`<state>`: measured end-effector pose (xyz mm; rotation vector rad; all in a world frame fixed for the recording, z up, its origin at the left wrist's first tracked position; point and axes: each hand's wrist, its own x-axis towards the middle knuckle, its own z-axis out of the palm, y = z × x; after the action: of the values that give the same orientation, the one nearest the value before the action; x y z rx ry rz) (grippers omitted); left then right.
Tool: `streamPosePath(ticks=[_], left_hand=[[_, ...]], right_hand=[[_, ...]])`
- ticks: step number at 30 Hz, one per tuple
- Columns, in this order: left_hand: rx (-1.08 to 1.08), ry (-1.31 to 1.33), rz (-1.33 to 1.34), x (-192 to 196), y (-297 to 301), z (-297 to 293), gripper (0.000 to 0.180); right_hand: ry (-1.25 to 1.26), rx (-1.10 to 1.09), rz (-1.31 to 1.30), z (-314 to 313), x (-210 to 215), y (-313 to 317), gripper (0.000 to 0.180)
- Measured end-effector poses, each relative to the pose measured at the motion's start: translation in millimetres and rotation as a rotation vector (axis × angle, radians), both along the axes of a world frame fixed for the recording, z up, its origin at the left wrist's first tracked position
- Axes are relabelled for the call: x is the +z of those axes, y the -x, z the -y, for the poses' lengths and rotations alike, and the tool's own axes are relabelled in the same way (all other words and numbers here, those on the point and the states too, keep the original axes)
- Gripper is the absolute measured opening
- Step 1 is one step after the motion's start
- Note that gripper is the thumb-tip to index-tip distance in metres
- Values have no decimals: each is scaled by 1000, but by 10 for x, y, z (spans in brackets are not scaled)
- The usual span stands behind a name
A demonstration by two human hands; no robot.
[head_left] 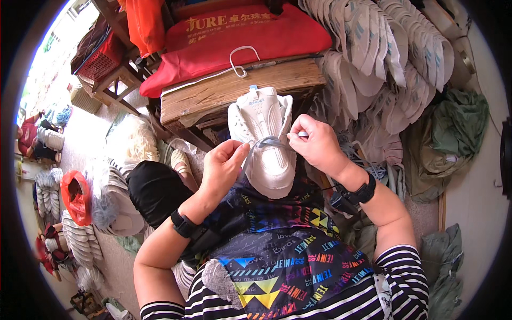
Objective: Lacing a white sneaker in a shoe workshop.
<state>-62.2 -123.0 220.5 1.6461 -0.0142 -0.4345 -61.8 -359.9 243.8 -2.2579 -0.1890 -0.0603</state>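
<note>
Black-white striped shirt (402,266) — dark apron (266,213), multicoloured lettering, yellow triangles — black wristbands (184,225), dark boxes (344,201) attached.

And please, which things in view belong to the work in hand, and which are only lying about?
Belong to the work:
white textured shoe
flat grey lace, at the left hand
small white-ended object, in the right hand

Apparently just lying about:
large red sheet
crumpled green cloth
red plastic bag
</note>
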Motion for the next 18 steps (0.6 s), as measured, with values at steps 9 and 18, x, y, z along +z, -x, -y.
streamPosePath(ticks=[9,18], left_hand=[[24,11,59,-127,-24,76,22],[-282,-703,948,434,-250,-7,23]], right_hand=[[440,268,489,-29,65,-76,14],[687,482,519,50,382,-255,19]])
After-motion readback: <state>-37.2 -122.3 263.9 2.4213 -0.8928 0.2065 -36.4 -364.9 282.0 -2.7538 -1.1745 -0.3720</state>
